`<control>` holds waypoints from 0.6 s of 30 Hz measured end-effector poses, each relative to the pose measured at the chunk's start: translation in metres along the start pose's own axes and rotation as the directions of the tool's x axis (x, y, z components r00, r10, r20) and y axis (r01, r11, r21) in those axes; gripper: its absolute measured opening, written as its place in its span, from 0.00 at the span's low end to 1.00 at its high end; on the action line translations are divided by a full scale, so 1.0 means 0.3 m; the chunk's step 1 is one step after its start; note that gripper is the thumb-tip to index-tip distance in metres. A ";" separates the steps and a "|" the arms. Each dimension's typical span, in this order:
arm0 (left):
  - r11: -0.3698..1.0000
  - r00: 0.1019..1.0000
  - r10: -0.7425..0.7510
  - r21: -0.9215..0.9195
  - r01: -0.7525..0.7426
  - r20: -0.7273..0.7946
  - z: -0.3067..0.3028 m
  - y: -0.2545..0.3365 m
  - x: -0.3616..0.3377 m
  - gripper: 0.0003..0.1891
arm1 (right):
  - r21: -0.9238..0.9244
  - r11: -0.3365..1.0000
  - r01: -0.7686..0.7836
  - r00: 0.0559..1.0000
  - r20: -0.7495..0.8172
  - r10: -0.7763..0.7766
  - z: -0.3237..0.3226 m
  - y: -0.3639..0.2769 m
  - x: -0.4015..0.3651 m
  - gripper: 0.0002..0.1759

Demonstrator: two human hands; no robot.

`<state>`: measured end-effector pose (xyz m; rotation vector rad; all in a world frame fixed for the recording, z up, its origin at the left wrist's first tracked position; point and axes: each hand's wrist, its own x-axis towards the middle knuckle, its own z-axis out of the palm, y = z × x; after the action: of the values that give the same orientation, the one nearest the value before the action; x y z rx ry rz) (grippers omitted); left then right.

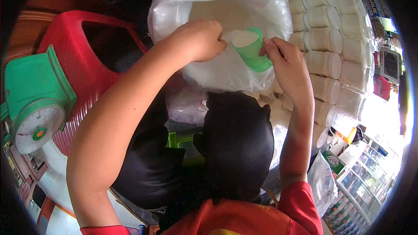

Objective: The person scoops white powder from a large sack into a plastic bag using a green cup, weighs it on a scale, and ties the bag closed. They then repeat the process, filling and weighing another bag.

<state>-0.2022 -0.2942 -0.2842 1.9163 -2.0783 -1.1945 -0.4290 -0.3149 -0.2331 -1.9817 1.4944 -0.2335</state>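
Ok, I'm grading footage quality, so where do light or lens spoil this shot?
Head view: glare blows out the right edge; the fisheye lens bows the jars and leaves dark corners; the trousers sink into near-black; the cup looks reasonably sharp.

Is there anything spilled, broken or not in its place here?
Nothing clearly stands out. The green cup leans, but the right hand holds it over the open plastic bag; no spill shows. The green scale looks tilted, perhaps only from lens distortion.
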 end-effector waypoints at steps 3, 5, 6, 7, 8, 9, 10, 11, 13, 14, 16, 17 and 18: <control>1.000 1.000 -0.003 -0.006 0.003 -0.020 -0.001 -0.001 0.000 0.15 | -0.033 0.999 -0.035 0.998 0.057 0.037 -0.012 -0.014 -0.011 0.22; 0.999 0.999 -0.003 -0.032 0.002 -0.033 -0.004 -0.002 -0.001 0.15 | -0.026 1.000 0.006 0.999 0.042 -0.005 -0.006 -0.010 -0.022 0.22; 0.999 0.999 -0.004 -0.032 0.003 -0.034 -0.002 -0.005 0.001 0.15 | -0.025 1.000 0.007 0.999 0.043 -0.006 -0.008 -0.015 -0.027 0.22; 1.000 0.999 0.004 -0.026 -0.005 -0.041 0.001 -0.007 0.004 0.15 | -0.054 0.998 0.016 0.999 0.048 -0.014 -0.011 -0.024 -0.032 0.21; 1.000 0.999 0.013 -0.019 -0.013 -0.047 0.004 -0.009 0.007 0.15 | -0.082 0.996 0.025 0.998 0.052 -0.021 -0.014 -0.031 -0.036 0.20; 1.000 0.999 0.013 -0.019 -0.014 -0.046 0.004 -0.008 0.006 0.15 | -0.082 0.996 0.024 0.998 0.052 -0.020 -0.016 -0.037 -0.037 0.20; 1.000 0.999 0.012 -0.016 -0.012 -0.047 0.004 -0.006 0.005 0.15 | -0.105 0.994 0.030 0.999 0.047 -0.025 -0.017 -0.041 -0.039 0.20; 1.000 0.999 0.011 -0.014 -0.011 -0.047 0.003 -0.004 0.005 0.15 | -0.127 0.991 0.035 0.999 0.041 -0.030 -0.017 -0.045 -0.039 0.20; 0.999 0.998 0.026 -0.020 -0.027 -0.049 0.007 -0.008 0.005 0.15 | -0.130 0.991 0.023 0.999 0.036 -0.018 -0.013 -0.044 -0.032 0.20; 0.999 0.998 0.038 -0.025 -0.039 -0.052 0.009 -0.010 0.005 0.15 | -0.132 0.991 0.012 0.999 0.033 -0.008 -0.010 -0.044 -0.027 0.20; 0.999 0.998 0.038 -0.033 -0.039 -0.045 0.009 -0.007 0.005 0.15 | -0.134 0.991 -0.001 1.000 0.030 0.005 -0.012 -0.063 -0.022 0.21; 0.998 0.999 0.037 -0.043 -0.039 -0.037 0.010 -0.006 0.004 0.15 | -0.137 0.991 -0.016 0.999 0.029 0.020 -0.011 -0.069 -0.020 0.21; 0.998 0.999 0.036 -0.043 -0.037 -0.037 0.010 -0.004 0.002 0.15 | -0.136 0.991 -0.015 0.999 0.030 0.019 -0.007 -0.068 -0.018 0.21</control>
<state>-0.2031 -0.2933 -0.2872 1.8588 -2.0424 -1.1783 -0.4155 -0.3078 -0.2183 -2.0683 1.5427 -0.0949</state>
